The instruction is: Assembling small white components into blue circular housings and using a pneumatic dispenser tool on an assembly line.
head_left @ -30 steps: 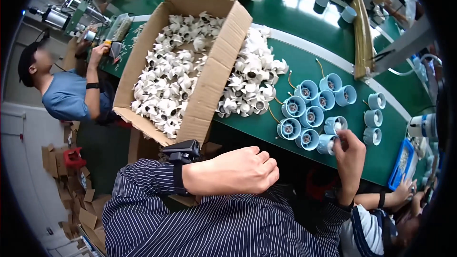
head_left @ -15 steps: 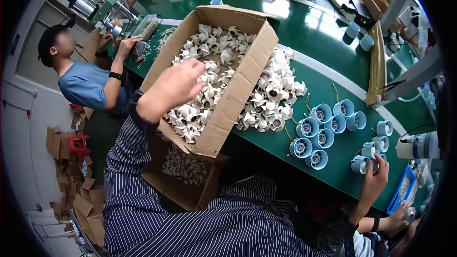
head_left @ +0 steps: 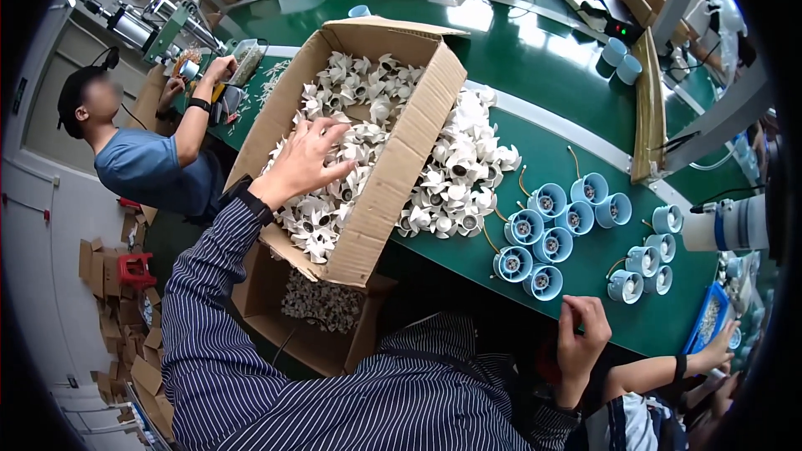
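Note:
My left hand (head_left: 306, 160) is over a tilted cardboard box (head_left: 399, 163), fingers spread above loose white fan impellers (head_left: 368, 75); whether the fingertips touch them I cannot tell. Beside the box, more white impellers (head_left: 459, 171) lie heaped on the green table (head_left: 535, 129). My right hand (head_left: 582, 338) hovers at the table's near edge with its fingers curled together, and nothing shows in it. Just beyond it stand several light blue round fan housings (head_left: 554, 244), open side up, wires trailing from some. Further right is a second group of blue housings (head_left: 643, 260) with white impellers inside.
Below the table edge sits another cardboard box (head_left: 334, 351) of small parts. A co-worker in a blue shirt (head_left: 142, 163) works at the left; another person's arm (head_left: 660, 372) reaches in at the lower right, near a blue tray (head_left: 707, 317). A grey post (head_left: 710, 134) rises at the right.
My right hand has left the right-hand housings and drawn back left to the table edge. My left hand has lowered into the box, its fingers spreading. The view has shifted slightly.

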